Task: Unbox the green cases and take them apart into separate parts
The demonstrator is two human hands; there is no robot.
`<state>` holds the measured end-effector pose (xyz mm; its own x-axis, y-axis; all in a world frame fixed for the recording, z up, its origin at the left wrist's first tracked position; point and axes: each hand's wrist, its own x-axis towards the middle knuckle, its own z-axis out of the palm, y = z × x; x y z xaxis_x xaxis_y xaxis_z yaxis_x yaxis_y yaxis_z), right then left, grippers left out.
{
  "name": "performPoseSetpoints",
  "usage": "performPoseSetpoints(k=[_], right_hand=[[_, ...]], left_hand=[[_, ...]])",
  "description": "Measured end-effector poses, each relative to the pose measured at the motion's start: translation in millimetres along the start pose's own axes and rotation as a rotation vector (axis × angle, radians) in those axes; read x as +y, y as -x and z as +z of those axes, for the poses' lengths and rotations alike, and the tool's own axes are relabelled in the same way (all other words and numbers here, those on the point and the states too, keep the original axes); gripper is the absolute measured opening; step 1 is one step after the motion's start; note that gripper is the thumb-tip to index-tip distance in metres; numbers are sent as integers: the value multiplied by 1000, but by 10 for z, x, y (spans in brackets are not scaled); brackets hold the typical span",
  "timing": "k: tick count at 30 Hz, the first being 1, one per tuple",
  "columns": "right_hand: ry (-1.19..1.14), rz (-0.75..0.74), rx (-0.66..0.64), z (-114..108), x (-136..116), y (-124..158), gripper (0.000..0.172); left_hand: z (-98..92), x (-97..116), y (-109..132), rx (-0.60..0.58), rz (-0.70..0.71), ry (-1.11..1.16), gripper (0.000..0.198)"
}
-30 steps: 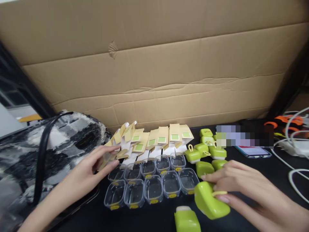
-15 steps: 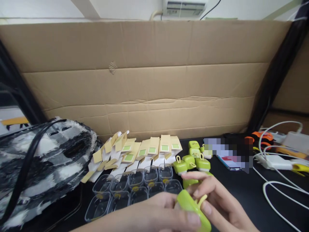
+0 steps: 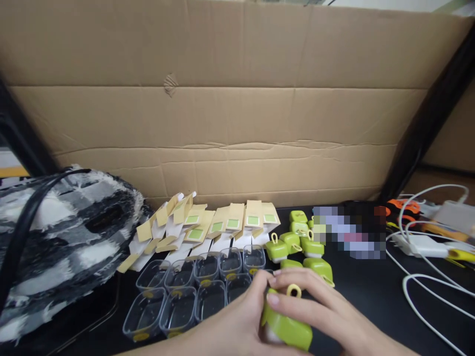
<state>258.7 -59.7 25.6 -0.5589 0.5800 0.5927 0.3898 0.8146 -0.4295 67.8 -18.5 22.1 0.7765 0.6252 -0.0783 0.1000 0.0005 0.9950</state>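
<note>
Low in the view, a small rounded green case (image 3: 291,329) with a yellow loop on top and a white underside is held between both hands. My left hand (image 3: 241,316) grips it from the left, its fingertips partly hidden behind the case. Over its top and far side curl the fingers of my right hand (image 3: 319,301), two of them lying beside the loop. Just beyond the hands, several similar green cases (image 3: 318,269) lie in a loose cluster. Two rows of clear plastic boxes (image 3: 180,309) stand left of the hands, and my left forearm covers some of them.
Opened tan cardboard sleeves (image 3: 220,222) with green labels lie behind the boxes. A black-and-white frayed bag (image 3: 70,247) sits at the left. White cables (image 3: 411,306) and a white adapter (image 3: 419,245) are at the right. A cardboard wall (image 3: 237,113) closes off the back.
The view has tipped downward. The held green case has turned so that its loop points up, and my right fingers have moved across its top.
</note>
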Motion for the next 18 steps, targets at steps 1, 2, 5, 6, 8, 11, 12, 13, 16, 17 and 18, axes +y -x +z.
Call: performPoseSetpoints(k=[1,2,5,6,8,11,12,13,16,17,18], right_hand=[[49,-21,-53,-46,-1,-42,75],[81,-29,-91,-90,-6,-87,76],[114,-46,-126,-167,-23,-209,69],[117,-53,-130,-159,-20,-234,65],[115,-94,-78,-90,11,-249,57],[131,-162,53,100,99,-187,49],[145,-167,92,165,125,-151,46],[164,-160,118,222,143,-110,44],[191,-161,207,328,152,4,37],[189,-155,206,342,144,30,35],[192,-143,184,347,134,48,33]], left_hand=[[-7,70,24,1,-22,-19,55],[-11,132,44,22,-37,-13,56],[-20,260,79,103,-70,4,58],[-26,285,85,109,-82,15,57],[-47,311,91,72,-97,51,55],[-95,257,88,-10,-67,-3,51],[-113,207,82,-21,-54,-64,51],[-131,143,74,-24,-48,-125,51],[-179,-88,39,-46,-72,-228,47],[-190,-152,26,-56,-81,-234,46],[-199,-197,16,-62,-84,-237,44]])
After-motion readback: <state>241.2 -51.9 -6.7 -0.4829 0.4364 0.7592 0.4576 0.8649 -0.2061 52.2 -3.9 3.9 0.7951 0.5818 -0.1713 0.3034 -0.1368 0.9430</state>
